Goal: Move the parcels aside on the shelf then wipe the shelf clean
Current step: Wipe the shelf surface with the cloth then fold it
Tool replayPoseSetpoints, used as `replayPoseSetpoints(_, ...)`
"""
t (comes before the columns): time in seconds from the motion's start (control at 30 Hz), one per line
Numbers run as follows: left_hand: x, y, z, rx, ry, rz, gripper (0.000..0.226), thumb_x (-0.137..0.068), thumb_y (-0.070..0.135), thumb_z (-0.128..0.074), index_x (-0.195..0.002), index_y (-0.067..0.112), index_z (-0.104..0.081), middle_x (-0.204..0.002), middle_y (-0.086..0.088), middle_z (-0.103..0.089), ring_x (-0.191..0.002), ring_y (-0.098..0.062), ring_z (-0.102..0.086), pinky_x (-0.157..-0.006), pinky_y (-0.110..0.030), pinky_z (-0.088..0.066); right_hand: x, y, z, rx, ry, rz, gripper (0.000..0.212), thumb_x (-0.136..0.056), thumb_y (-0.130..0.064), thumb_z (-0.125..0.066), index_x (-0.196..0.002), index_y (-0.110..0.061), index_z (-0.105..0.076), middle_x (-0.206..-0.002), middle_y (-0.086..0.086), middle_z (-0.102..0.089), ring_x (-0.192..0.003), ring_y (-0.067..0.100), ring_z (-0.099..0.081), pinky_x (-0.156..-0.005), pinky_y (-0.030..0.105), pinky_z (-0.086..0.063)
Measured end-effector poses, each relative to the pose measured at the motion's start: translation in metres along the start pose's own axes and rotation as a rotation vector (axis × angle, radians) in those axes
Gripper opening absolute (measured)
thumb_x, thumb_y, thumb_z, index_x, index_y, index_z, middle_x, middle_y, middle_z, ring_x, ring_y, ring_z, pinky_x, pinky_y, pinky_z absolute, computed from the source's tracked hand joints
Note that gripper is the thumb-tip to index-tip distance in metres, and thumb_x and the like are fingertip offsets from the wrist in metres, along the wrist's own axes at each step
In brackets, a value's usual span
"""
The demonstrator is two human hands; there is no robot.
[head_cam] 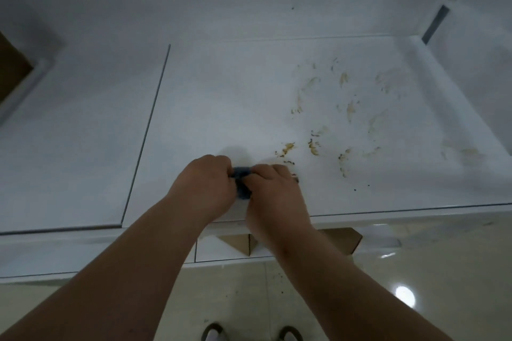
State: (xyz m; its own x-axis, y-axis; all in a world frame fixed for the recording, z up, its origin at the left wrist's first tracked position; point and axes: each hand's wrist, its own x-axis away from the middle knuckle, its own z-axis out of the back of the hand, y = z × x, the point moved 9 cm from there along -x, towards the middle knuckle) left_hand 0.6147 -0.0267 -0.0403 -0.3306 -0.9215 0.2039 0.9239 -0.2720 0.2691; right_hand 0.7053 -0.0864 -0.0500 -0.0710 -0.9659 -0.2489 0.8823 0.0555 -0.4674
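Note:
A small dark blue cloth (242, 184) is bunched up between my two hands near the front edge of the white shelf (221, 108). My left hand (203, 188) grips its left side and my right hand (273, 194) grips its right side; most of the cloth is hidden by my fingers. Yellow-brown smears (313, 144) spread over the right half of the shelf, from just beside my right hand to the right wall. A brown cardboard parcel (11, 69) shows at the far left edge.
A dark seam (146, 130) splits the shelf top into a left and a right panel. Brown cardboard boxes (343, 238) sit on a lower level under the front edge. Glossy tiled floor (415, 285) and my slippers (249, 333) lie below.

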Motion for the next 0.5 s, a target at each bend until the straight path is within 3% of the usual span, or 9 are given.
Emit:
replayPoseSetpoints(0.13,0.009,-0.003,-0.002,-0.123,-0.207,0.031,0.014,-0.083,0.017,-0.064,-0.096,0.016,-0.068,-0.098,-0.001,-0.066,-0.09,-0.015,-0.059,-0.068,-0.021,-0.042,0.032,-0.015,-0.001,-0.099,-0.141,0.154,0.035,-0.071,-0.007,-0.054,-0.098,-0.017,-0.074,-0.1,-0.002,-0.068,-0.091,0.023,-0.057,-0.075,0.037,-0.051)
replayPoseSetpoints(0.23,0.017,0.01,-0.011,-0.096,-0.251,0.028,0.013,-0.082,0.02,-0.066,-0.095,0.018,-0.07,-0.1,0.0,-0.066,-0.093,-0.015,-0.06,-0.074,-0.023,-0.046,0.034,0.003,0.015,-0.111,-0.223,0.215,0.036,-0.076,-0.013,-0.05,-0.102,-0.02,-0.074,-0.105,-0.004,-0.07,-0.095,0.022,-0.059,-0.075,0.036,-0.054)
replayPoseSetpoints(0.37,0.021,0.037,-0.025,0.054,-0.185,0.006,0.019,-0.082,0.029,-0.067,-0.097,0.018,-0.066,-0.095,-0.001,-0.064,-0.089,-0.016,-0.058,-0.073,-0.025,-0.045,0.021,0.041,0.033,-0.049,-0.121,0.128,0.037,-0.064,-0.007,-0.054,-0.092,-0.015,-0.077,-0.097,0.001,-0.073,-0.088,0.026,-0.063,-0.071,0.041,-0.058)
replayPoseSetpoints(0.5,0.022,0.028,-0.025,0.08,-0.196,0.073,0.02,-0.077,0.027,-0.072,-0.092,0.014,-0.067,-0.093,-0.003,-0.067,-0.086,-0.018,-0.061,-0.067,-0.025,-0.044,0.023,0.025,0.027,-0.062,-0.061,0.109,0.035,-0.063,-0.007,-0.05,-0.085,-0.014,-0.076,-0.088,0.001,-0.072,-0.082,0.026,-0.063,-0.071,0.037,-0.057)
